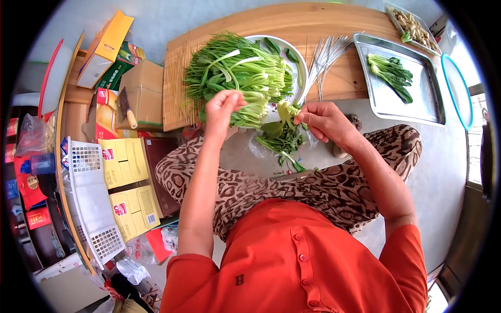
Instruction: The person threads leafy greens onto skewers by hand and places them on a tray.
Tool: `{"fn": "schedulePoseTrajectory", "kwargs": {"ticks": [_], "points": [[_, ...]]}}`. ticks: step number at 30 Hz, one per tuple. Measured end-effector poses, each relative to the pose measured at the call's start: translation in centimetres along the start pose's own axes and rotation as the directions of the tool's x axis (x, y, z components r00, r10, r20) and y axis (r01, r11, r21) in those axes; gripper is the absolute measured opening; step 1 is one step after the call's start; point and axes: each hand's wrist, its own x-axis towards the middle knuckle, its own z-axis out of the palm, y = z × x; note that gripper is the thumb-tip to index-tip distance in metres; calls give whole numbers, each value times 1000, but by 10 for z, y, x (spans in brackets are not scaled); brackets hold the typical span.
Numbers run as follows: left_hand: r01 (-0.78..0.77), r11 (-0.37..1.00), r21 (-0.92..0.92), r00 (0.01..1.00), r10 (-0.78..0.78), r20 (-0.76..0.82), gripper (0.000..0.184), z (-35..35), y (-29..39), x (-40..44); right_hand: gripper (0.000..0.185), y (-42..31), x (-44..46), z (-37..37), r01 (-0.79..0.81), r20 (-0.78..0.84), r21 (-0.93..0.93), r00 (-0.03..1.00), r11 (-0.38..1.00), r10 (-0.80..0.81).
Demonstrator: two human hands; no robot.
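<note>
The right hand [322, 121] pinches a pale-green, leafy vegetable stalk [286, 112] between thumb and fingers, above loose dark-green leaves [282, 142] near the floor. The left hand [223, 107] is curled nearly closed, thumb and forefinger together, at the near edge of a large heap of long-stemmed green vegetables [235, 68]; whether it grips anything cannot be told. The heap partly covers a round white plate [299, 56] on the wooden desk [214, 27]. Thin metal skewers [324, 65] lie right of the plate; farther right, a rectangular metal tray [409, 110] holds a small dark-green leafy bunch [391, 75].
</note>
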Motion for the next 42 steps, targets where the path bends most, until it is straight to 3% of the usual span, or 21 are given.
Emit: {"fn": "schedulePoseTrajectory", "kwargs": {"ticks": [3,5,6,8,9,14,20,26,28,30,34,37,39,40,42], "points": [[-184,943,278,975,212,-71,12,-24,-2,39,23,0,1,-1,-17,-35,-23,999,1000,16],[-285,814,505,930,363,-60,9,-32,-1,63,24,1,3,-2,-22,-44,-20,999,1000,21],[-293,811,507,927,370,-56,9,-31,0,70,24,1,4,-3,-36,-49,-16,998,999,35],[-499,446,743,826,505,251,11,-32,0,80,24,-1,5,-5,-27,-54,-27,998,999,26],[-399,392,829,889,387,245,14,-26,1,75,23,-1,6,-6,-37,-64,-29,997,999,36],[-436,284,854,868,385,315,18,-20,-1,78,22,3,8,-13,-35,-82,-14,996,999,33],[-358,290,887,825,543,156,19,-30,10,100,21,2,7,-12,-22,-63,-26,998,999,20],[-300,338,892,887,444,130,20,-27,4,139,21,3,10,-15,-11,-73,5,997,1000,12],[-169,266,949,963,248,102,18,-25,8,142,20,4,10,-16,-7,-80,15,997,1000,8],[-153,288,945,962,263,76,17,-30,10,143,19,4,9,-18,-18,-94,12,995,1000,19],[-334,466,819,870,488,77,16,-47,13,141,19,6,8,-18,-30,-108,15,994,999,31],[-321,569,757,899,436,53,21,-57,20,128,19,3,7,-17,-29,-98,7,995,1000,30],[-394,217,893,884,357,303,26,-60,27,110,19,4,9,-16,-33,-94,0,995,999,33],[-390,215,895,884,359,299,26,-60,26,106,19,4,10,-15,-34,-91,-6,995,999,33],[-433,81,898,866,313,389,30,-54,20,102,19,3,11,-14,-27,-89,-14,996,1000,26]]}}
